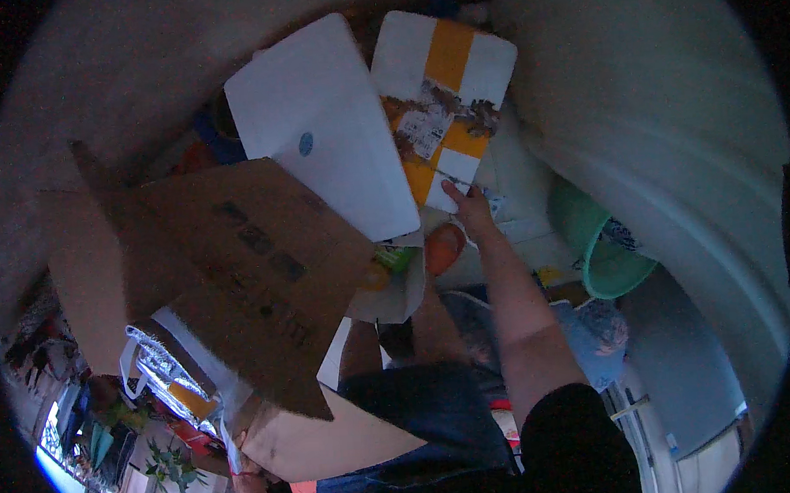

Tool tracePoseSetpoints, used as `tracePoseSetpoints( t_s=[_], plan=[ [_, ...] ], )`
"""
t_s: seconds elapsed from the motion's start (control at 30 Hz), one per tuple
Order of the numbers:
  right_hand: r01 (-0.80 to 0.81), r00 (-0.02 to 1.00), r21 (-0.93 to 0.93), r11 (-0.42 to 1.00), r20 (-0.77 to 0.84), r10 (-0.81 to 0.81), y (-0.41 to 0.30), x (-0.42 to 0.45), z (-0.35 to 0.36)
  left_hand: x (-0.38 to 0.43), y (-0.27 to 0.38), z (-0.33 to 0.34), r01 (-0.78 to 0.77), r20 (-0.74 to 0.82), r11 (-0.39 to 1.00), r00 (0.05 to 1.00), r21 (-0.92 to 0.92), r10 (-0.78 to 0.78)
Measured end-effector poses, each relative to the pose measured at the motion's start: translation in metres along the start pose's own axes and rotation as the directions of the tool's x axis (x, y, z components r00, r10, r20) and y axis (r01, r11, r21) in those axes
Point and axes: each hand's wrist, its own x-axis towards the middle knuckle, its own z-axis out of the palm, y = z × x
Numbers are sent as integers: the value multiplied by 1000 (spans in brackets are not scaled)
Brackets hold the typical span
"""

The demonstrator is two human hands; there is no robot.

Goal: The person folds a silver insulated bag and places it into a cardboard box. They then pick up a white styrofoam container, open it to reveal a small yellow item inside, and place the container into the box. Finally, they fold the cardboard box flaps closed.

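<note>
My right hand (pixel 470 207) grips the near edge of a white foam box (pixel 456 166) with its thumb on top. Wide yellow tape, a torn label bearing writing and brown torn scraps cover that box. To its left leans a plain white foam piece (pixel 327 130) with a small round mark. A large open cardboard box (pixel 250 253) with printed marks is tilted at my left. My left hand (pixel 244 461), largely hidden, holds the edge of this box at its lower flap. Right beside that hand is a silver-lined bag (pixel 169 369) with white straps.
A green plastic basket (pixel 587 245) lies tipped at the right, along a pale curved wall (pixel 654 136). My foot in an orange shoe (pixel 444 249) stands on the tiled floor. A blue plastic bag (pixel 591 340) is near my right arm. A leafy plant (pixel 173 467) shows at lower left.
</note>
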Motion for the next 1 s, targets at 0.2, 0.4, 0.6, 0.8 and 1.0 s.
tracePoseSetpoints(
  t_s=[0.2, 0.4, 0.6, 0.8, 1.0],
  plan=[
    [-29, 999, 263, 964, -19, 35, 15, -63, -16, -6, -4, -13, -4, 4, 1000, 1000, -3, 4],
    [-136, 988, 49, 990, -66, 139, 1, -66, -77, 2, -5, -11, 7, 6, 1000, 1000, -7, -7],
    [-49, 952, -37, 998, -303, 36, 17, -25, -89, 2, -2, -6, -1, 1, 1000, 1000, 19, 0],
    [187, 741, -655, 733, -396, -542, -48, 34, -117, -2, 5, 22, -55, 29, 997, 998, 47, 53],
    [19, 1000, -60, 998, 24, -17, -12, -26, -14, -23, 3, 54, -71, 57, 997, 996, 18, 69]
  ],
)
